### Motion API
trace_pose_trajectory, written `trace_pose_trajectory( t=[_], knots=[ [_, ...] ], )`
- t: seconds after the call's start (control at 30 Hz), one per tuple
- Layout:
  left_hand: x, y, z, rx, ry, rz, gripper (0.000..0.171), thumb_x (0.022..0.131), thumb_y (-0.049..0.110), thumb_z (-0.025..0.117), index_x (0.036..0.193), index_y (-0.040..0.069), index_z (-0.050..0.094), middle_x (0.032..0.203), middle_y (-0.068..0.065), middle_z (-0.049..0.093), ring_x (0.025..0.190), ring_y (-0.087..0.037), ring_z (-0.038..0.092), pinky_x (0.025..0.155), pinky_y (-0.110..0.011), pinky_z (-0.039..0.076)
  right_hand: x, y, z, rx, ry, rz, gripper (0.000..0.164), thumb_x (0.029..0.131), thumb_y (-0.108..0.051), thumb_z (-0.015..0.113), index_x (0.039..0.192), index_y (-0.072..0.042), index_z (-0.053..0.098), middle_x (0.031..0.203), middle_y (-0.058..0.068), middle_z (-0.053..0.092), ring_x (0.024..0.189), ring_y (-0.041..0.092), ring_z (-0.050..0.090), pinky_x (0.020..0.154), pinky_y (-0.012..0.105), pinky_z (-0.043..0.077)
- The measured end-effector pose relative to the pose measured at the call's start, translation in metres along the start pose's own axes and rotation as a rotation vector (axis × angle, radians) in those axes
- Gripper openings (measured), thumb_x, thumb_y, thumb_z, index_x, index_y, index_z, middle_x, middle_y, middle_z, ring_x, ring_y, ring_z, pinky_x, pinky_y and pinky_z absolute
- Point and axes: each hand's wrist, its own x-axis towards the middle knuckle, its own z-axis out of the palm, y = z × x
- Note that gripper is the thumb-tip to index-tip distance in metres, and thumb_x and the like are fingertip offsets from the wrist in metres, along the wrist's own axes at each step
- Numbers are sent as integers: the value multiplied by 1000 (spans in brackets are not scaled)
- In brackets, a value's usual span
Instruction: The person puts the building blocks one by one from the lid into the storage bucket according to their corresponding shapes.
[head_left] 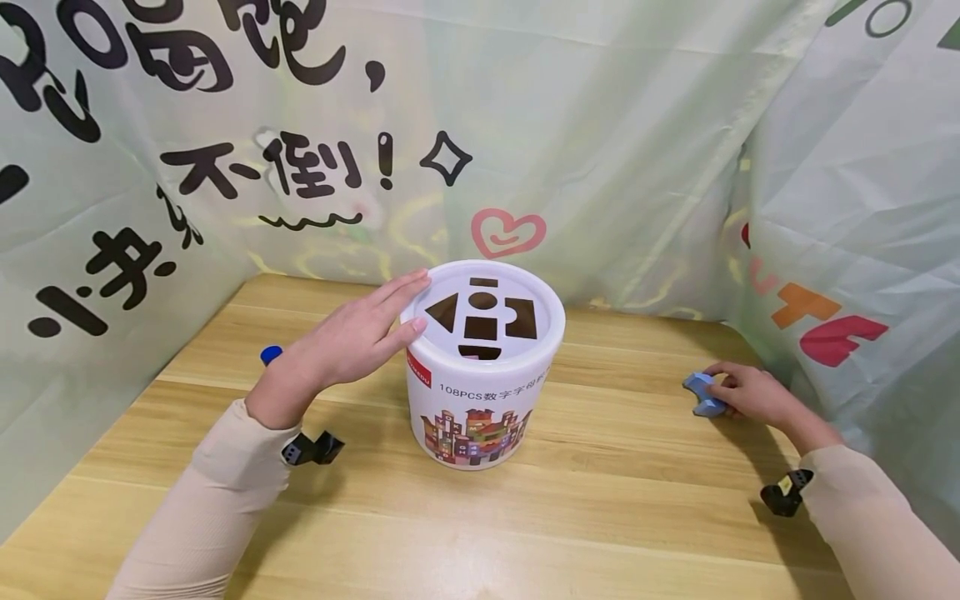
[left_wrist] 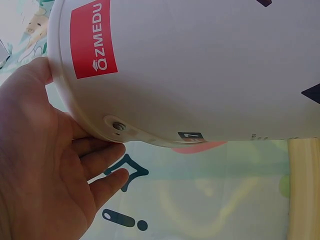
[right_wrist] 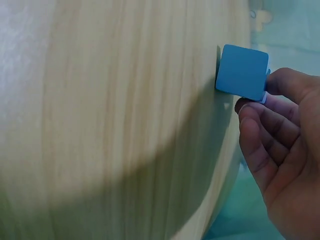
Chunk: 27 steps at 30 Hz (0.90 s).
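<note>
A white bucket [head_left: 480, 400] stands upright in the middle of the table, its lid [head_left: 457, 346] cut with shaped holes. My left hand [head_left: 352, 337] rests against the lid's left rim, fingers and thumb fairly straight. In the left wrist view, the left hand [left_wrist: 50, 160] lies along the bucket's [left_wrist: 190, 70] rim by a handle joint. Off to the right, my right hand [head_left: 753, 392] pinches a blue arch-shaped block [head_left: 702, 393] between thumb and fingers, low over the table. The right wrist view shows a square face of this block [right_wrist: 243, 72] at the right hand's [right_wrist: 285, 145] fingertips.
A small blue piece [head_left: 272, 355] is partly hidden behind my left wrist. The wooden table [head_left: 622, 500] has printed cloth [head_left: 637, 167] hanging behind it and at both sides. A small black device [head_left: 313, 450] is at my left wrist, another black device [head_left: 786, 493] at my right.
</note>
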Motion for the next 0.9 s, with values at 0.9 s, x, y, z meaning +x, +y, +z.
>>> trace_pose_trajectory(
  t=[0.9],
  knots=[
    [1,-1,0,-15,-13,-3,64,104,51,31,157,15,24,162,1,17,145,-25,24,113,-51,27,2,-109,-26,-57,99,-178,33,100,-22,58,126,-2,56,75,1,64,60,19,57,51,29,47]
  ],
)
